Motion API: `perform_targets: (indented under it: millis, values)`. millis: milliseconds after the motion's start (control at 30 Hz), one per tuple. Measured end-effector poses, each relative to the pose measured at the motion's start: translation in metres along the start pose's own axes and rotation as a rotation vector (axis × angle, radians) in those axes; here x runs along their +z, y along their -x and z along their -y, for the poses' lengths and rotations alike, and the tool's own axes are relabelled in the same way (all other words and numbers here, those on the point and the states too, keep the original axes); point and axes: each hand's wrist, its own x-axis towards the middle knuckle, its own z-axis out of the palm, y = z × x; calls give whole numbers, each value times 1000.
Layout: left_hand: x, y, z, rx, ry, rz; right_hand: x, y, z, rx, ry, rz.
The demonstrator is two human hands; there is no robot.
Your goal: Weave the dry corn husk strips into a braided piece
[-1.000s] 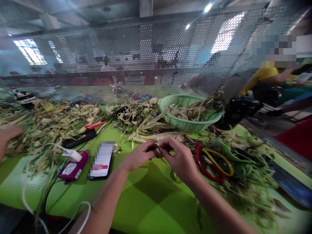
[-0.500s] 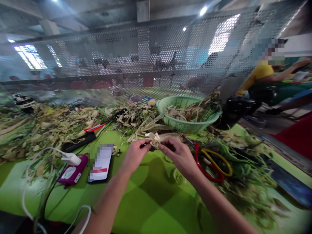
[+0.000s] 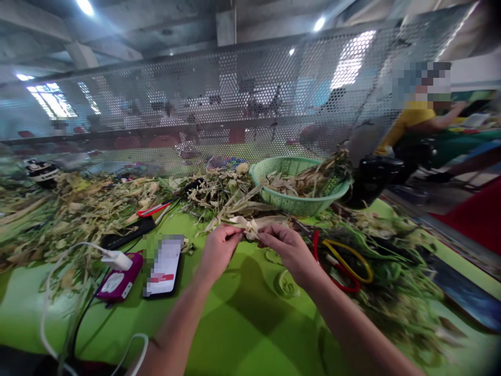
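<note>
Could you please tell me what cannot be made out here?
In the head view:
Pale piece: gripped parts, hidden by the left hand and right hand.
Phone: screen text, too small, partly pixelated.
Green basket: much of its floor, covered by dried husks.
Left forearm: elbow end, cut off by bottom edge.

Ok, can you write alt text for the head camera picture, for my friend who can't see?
A person's left hand and right hand hold a small pale folded piece, perhaps dried leaf, above a green table. Behind stands a light green basket with dry leaves in it; a phone lies to the left and plant scraps are heaped on both sides.
</note>
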Motion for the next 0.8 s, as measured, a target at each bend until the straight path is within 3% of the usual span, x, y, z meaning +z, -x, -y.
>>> perform_targets:
  millis: [133, 267, 500, 800]
  values:
    - [1, 1, 0, -7, -14, 0, 1, 0, 1, -42, -102, -22]
    - [1, 2, -1, 6, -27, -11, 2, 0, -2, 34, -81, -45]
    - [11, 10, -10, 187, -257, -39, 9, 1, -5, 152, -254, 94]
    - [18, 16, -6, 292, -534, -85, 11, -4, -17, 56, -382, -79]
